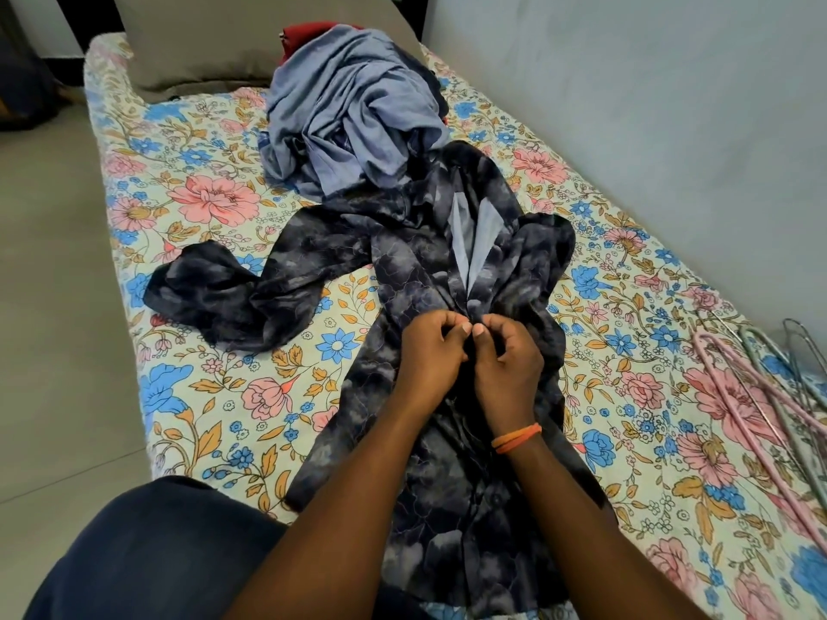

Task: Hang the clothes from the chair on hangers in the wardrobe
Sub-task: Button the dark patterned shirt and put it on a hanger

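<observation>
At mid-frame both hands, left hand (429,358) and right hand (508,360), pinch the dark patterned shirt's (429,270) front placket on the floral bed (215,208), hangers (760,396) lying at right.

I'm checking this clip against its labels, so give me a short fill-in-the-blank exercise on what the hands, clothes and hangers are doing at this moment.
1. Both hands, the left hand and the right hand, pinch the front of the dark patterned ____ lying on the floral bedsheet.
2. The orange band sits on the ____ wrist.
3. The crumpled blue-grey garment lies ____ from the person than the dark one.
4. The hangers lie on the bed to the person's ____.

Missing words: shirt; right; farther; right
</observation>
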Tool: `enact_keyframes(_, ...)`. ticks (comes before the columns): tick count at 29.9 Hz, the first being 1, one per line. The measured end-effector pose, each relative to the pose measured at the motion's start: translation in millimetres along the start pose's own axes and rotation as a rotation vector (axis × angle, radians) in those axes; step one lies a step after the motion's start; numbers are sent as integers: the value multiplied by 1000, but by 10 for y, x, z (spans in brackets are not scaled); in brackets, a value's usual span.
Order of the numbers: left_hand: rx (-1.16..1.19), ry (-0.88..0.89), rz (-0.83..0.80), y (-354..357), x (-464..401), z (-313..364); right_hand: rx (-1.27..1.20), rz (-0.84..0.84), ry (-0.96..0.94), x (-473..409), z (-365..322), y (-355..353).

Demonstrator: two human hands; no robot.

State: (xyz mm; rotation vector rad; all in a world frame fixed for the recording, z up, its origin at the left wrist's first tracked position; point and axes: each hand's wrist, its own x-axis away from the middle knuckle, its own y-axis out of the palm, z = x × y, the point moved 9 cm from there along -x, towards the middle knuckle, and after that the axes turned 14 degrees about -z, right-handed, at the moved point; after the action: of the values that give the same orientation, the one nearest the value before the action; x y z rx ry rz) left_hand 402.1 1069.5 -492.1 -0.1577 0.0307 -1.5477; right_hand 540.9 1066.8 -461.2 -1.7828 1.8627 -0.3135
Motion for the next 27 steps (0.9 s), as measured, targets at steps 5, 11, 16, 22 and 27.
enact_keyframes(5, 90, -35, 28, 25, 18, -89, -162, 18, 107, 26, 51, -26)
enact_keyframes(11, 145, -76, 7, 52, 6, -163, -156, 38, 81, 48, 90, -60)
enact_keyframes(16, 84, -99, 18, 16, 10, -187, -91, 26, 3, 79, 50, -39)
enact_keyframes(22, 137, -120, 17, 10, 23, -191, -76, 20, -62, 72, 63, -22)
enact_keyframes(27, 193, -153, 59, -36, 41, -225, -208, -64, -24, 53, 87, 4)
